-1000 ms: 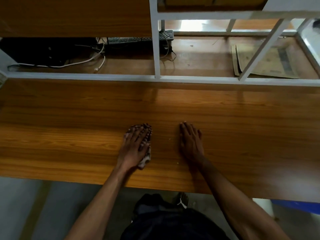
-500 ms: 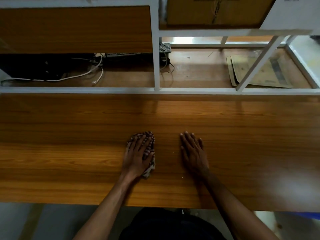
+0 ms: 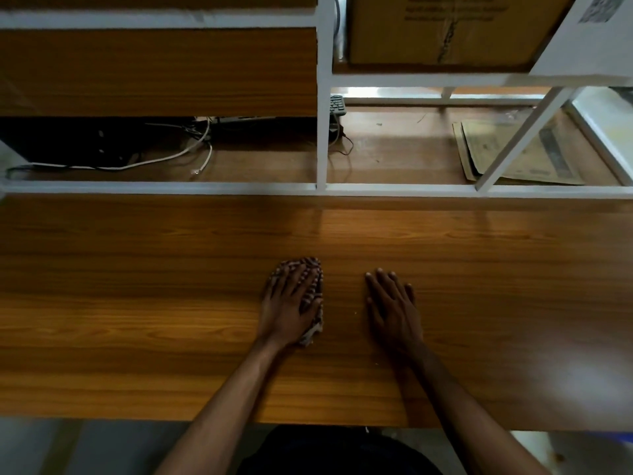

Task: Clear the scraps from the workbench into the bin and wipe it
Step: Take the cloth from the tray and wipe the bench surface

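My left hand [image 3: 289, 305] lies flat, fingers straight, pressing a checked cloth [image 3: 317, 303] onto the wooden workbench [image 3: 137, 303] near its middle. The cloth shows past the fingertips and along the thumb side. My right hand [image 3: 394, 305] rests flat on the bare wood a hand's width to the right, fingers straight and holding nothing. A few tiny pale specks [image 3: 355, 313] lie on the wood between and below the hands. No bin shows clearly.
A white metal frame [image 3: 322, 132] rises behind the bench. Beyond it lie white cables [image 3: 191, 149], a dark keyboard [image 3: 337, 104] and flattened cardboard [image 3: 513, 156]. A cardboard box [image 3: 445, 29] sits on the upper shelf. Something blue [image 3: 623, 437] peeks in at the bottom right.
The view has tilted up, showing more of the shelf above. Both hands stay flat on the bench about where they were, left hand still on the cloth.
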Action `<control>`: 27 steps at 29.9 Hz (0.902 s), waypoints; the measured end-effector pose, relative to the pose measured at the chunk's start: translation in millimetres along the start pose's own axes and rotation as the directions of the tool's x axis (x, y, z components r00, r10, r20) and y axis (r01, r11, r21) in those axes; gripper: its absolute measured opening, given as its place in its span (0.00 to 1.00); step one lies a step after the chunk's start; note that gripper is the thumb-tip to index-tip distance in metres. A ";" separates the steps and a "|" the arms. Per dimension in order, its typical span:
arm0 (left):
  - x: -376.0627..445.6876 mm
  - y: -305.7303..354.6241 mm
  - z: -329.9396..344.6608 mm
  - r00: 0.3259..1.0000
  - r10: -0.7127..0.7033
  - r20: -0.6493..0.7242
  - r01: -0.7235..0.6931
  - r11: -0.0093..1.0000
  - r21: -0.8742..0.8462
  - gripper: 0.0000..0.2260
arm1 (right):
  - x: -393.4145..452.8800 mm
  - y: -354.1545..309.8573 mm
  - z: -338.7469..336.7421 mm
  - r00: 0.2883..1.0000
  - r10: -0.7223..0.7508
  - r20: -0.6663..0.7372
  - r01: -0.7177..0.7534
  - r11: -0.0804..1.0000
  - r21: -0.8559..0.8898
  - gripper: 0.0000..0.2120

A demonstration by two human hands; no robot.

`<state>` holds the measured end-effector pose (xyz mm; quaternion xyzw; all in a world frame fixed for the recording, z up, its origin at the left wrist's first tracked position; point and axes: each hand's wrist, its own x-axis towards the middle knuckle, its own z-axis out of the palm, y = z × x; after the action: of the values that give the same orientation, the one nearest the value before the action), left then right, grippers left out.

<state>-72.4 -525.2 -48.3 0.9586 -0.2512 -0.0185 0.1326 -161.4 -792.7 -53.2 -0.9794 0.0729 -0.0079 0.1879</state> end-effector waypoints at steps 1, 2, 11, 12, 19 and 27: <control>-2.2 -11.1 -3.4 1.000 0.029 0.012 -0.029 0.999 0.019 0.28 | -0.1 -1.7 0.5 1.000 0.003 0.006 -0.003 1.000 0.001 0.27; 1.2 -24.9 -7.4 0.999 0.043 0.011 -0.043 0.998 0.043 0.28 | 0.3 -3.3 0.8 1.000 0.006 0.014 -0.006 1.000 0.006 0.27; 62.6 -4.3 -11.0 0.978 -0.210 -0.018 0.210 0.977 0.026 0.29 | 19.3 -12.5 -0.9 1.000 0.028 -0.014 -0.027 0.999 0.043 0.27; 54.1 5.3 -6.8 0.984 -0.177 -0.027 0.177 0.984 0.030 0.28 | 19.8 -12.1 -0.2 0.999 0.031 -0.017 -0.030 0.999 0.043 0.26; 33.7 -34.2 -11.0 0.995 0.093 0.044 -0.096 0.993 0.071 0.26 | 20.2 -11.4 3.1 0.999 0.038 0.010 -0.039 0.999 0.038 0.26; 113.6 -4.8 -4.2 0.978 -0.209 -0.018 0.209 0.978 0.003 0.29 | 21.1 -15.3 -4.0 0.999 0.034 -0.029 -0.033 0.999 0.028 0.26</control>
<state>29.5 -575.4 -42.0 0.9802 -0.1480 -0.0232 0.1298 -138.5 -783.3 -44.1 -0.9752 0.0918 -0.0202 0.2003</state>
